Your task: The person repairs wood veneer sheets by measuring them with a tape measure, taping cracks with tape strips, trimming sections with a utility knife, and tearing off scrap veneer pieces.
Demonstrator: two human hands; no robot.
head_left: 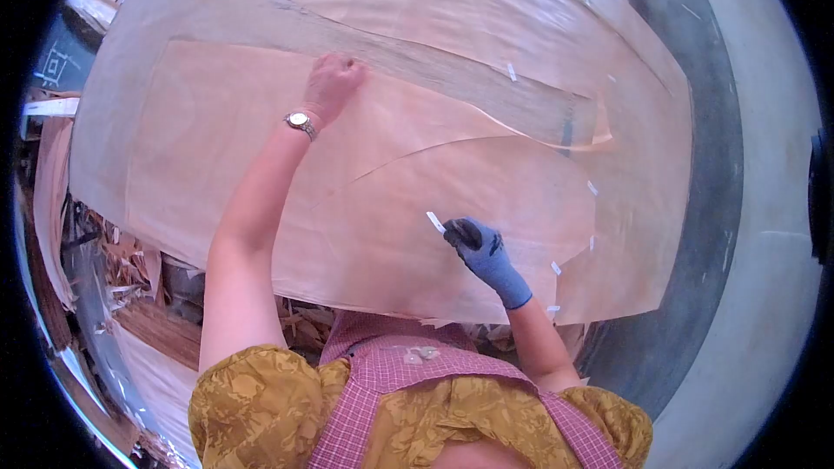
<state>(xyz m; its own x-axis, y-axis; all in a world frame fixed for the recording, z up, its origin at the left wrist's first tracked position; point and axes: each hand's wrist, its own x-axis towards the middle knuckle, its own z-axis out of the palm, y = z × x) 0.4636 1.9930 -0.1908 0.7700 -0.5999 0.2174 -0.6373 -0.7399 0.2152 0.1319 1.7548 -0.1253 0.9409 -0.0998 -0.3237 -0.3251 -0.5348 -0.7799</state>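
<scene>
Two hands are at work over a broad, pale pinkish sheet that lies on a wide stack of similar thin material in front of the person. The left hand, bare, with a metal watch at the wrist, is clenched at the far edge of the sheet, knuckles up — whether the fingers pinch that edge or only press on it, I cannot tell. The right hand wears a blue glove with dark fingertips and grasps a short white tape strip between thumb and fingers; the strip points up and to the left, over the near right part of the sheet.

Beyond the sheet's far edge runs a darker, grainy band, widening toward the right, where a narrow curled edge stands up a little. A curved line crosses the sheet between the two hands. Several white tape pieces are dotted along the right side, with more at the far left of the surface.

Torn, brownish scraps lie down to the left, and a smooth grey floor shows on the right. The person wears a pink checked apron over a mustard patterned top
</scene>
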